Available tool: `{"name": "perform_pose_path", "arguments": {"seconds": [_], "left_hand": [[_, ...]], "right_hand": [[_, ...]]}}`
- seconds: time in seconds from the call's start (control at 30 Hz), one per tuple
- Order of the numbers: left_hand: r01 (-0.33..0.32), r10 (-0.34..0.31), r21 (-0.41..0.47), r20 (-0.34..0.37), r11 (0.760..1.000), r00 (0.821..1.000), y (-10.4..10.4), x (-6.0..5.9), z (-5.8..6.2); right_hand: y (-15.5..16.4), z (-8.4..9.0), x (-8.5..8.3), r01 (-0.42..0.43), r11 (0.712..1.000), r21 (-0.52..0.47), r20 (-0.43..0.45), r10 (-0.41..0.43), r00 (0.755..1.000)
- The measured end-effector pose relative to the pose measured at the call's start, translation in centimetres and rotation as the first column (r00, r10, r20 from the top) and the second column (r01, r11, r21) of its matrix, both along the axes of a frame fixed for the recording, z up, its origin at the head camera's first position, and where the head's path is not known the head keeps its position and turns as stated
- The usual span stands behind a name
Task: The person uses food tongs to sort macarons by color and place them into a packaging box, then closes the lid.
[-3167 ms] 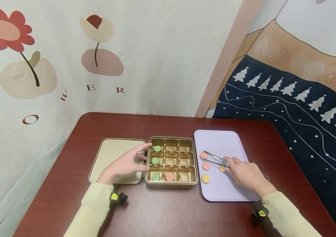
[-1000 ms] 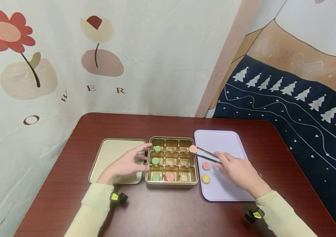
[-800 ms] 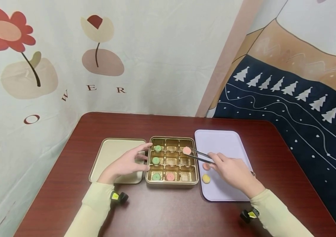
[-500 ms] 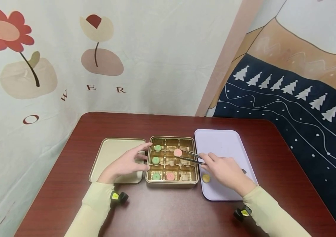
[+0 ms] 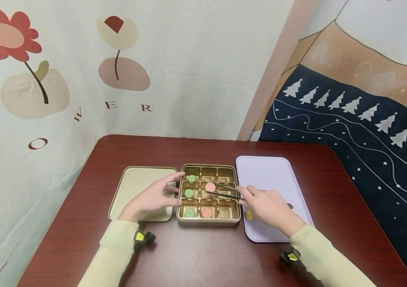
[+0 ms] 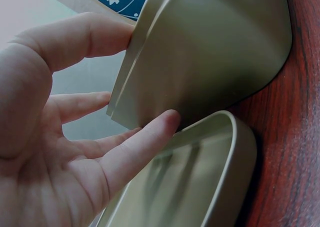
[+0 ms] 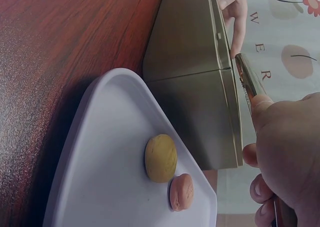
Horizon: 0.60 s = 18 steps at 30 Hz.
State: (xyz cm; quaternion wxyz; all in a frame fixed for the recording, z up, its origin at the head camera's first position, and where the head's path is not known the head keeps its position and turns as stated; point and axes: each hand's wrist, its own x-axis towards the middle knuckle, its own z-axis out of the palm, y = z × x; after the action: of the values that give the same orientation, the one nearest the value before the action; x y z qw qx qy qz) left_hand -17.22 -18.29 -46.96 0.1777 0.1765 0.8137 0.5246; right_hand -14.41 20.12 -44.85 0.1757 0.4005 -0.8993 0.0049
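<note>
A dark red wooden table (image 5: 203, 255) stands before a flower-printed cloth (image 5: 81, 67) and what seems a tree-patterned hanging (image 5: 350, 111).

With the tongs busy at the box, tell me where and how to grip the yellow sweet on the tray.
Take the yellow sweet across its rounded edge, coming from above. It lies flat on the lilac tray, so only its rim gives a grip. Set the tips on its two free sides: a pink sweet sits close on one side and the gold box wall stands near on another.
</note>
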Motion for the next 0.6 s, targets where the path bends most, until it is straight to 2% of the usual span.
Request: {"name": "perform_pose_path", "arguments": {"seconds": [0.2, 0.6], "left_hand": [[0.015, -0.014, 0.006, -0.015, 1.000, 1.000, -0.08, 0.03, -0.05], [0.006, -0.006, 0.003, 0.001, 1.000, 1.000, -0.02, -0.09, -0.13]], "right_hand": [[-0.17, 0.16, 0.15, 0.017, 1.000, 0.010, 0.027, -0.017, 1.000], [0.09, 0.23, 0.46, 0.048, 0.998, 0.030, 0.049, -0.049, 0.998]]}}
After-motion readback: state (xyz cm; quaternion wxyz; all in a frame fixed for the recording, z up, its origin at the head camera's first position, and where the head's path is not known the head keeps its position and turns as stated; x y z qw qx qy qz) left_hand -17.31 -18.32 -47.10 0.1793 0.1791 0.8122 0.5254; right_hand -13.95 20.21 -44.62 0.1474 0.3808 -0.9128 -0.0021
